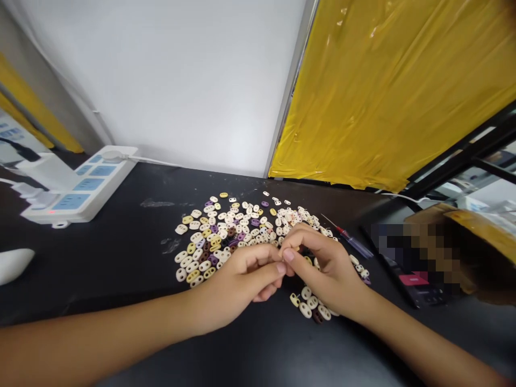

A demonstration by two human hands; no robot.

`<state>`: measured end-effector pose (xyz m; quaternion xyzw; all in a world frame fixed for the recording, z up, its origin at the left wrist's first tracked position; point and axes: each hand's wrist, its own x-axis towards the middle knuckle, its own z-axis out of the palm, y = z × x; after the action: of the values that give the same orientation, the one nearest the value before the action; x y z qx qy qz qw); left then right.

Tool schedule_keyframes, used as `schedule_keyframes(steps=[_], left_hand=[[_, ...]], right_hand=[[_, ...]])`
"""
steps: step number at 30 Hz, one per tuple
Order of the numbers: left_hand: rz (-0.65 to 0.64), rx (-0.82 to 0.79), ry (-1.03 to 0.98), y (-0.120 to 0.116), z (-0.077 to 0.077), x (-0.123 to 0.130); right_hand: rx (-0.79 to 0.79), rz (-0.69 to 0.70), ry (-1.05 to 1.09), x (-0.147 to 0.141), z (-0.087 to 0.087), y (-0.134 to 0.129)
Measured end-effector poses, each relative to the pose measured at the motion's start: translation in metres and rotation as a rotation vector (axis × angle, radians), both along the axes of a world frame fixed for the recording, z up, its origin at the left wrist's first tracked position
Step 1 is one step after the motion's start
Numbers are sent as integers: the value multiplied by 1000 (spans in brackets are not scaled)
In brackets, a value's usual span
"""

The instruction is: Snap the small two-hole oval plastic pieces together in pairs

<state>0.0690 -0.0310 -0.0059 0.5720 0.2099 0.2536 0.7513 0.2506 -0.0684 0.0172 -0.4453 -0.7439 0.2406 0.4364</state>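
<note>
My left hand (245,279) and my right hand (322,269) meet fingertip to fingertip over the black table. Both are pinched closed; whatever is between the fingers is too small or hidden to name. Behind and beneath them spreads a pile of small oval pieces with holes (242,226), mostly cream, with some yellow, purple and brown. A smaller group of such pieces (312,303) lies below my right hand. Right of the pile rests a thin pointed tool (350,239) with a red part and a clear bluish handle.
On the left a white power strip (86,188) holds plugs, with a white rounded object (14,264) nearer me. A dark phone (419,285) lies at the right. Behind the black table (133,258) stand a white panel (173,80) and yellow sheeting (374,97).
</note>
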Motion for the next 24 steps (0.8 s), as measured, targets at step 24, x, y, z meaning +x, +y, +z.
schedule_keyframes(steps=[24], left_hand=[[53, -58, 19, -3, 2, -2]], right_hand=[[122, -64, 67, 4, -9, -5]])
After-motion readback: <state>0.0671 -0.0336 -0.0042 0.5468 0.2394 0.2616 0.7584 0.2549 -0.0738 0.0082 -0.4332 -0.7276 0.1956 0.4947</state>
